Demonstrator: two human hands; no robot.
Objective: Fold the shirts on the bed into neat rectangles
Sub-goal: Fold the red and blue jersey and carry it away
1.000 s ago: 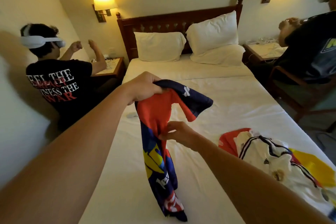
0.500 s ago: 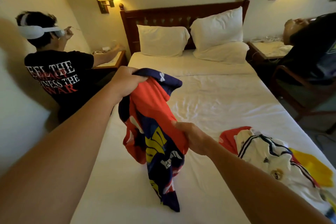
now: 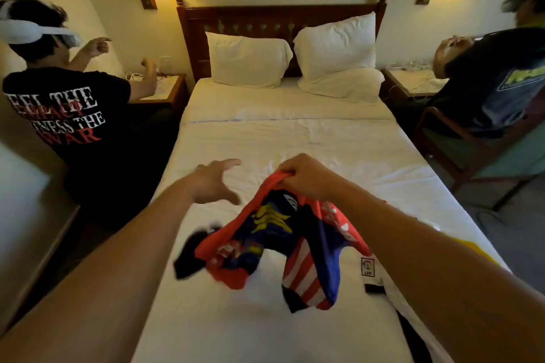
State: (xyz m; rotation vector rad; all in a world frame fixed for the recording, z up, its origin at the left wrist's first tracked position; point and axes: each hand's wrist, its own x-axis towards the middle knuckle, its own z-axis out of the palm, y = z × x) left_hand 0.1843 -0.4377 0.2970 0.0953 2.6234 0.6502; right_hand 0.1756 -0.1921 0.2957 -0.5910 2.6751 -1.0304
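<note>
White bed [image 3: 295,138], shirt [image 3: 283,233] bunched under right-hand fingers [image 3: 287,175]

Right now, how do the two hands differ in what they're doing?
The right hand pinches the red and blue shirt by its red edge; the left hand holds nothing. The right hand's fingers are curled into a grip; the left hand's are spread open. Both are raised above the bed.
</note>
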